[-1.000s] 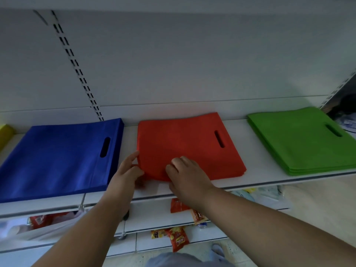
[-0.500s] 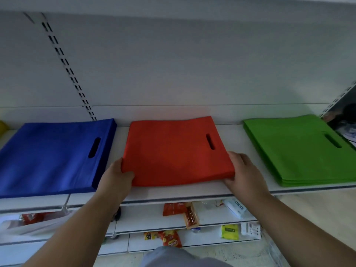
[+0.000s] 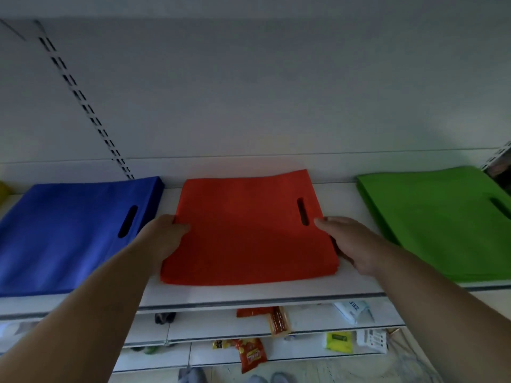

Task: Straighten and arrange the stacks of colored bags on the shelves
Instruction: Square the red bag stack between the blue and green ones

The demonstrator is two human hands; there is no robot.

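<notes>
Three flat stacks of fabric bags with cut-out handles lie on one white metal shelf: a blue stack, a red-orange stack in the middle, and a green stack. Two hands flank the red-orange stack: the left hand grips its left edge, and the right hand presses its right edge, fingers extended.

Bare shelf strip was left open along front edge. Narrow gap between blue stack and red stack was filled by left hand. Wider gap between red stack and green stack was partly taken by right hand. Back wall closed off rear.
</notes>
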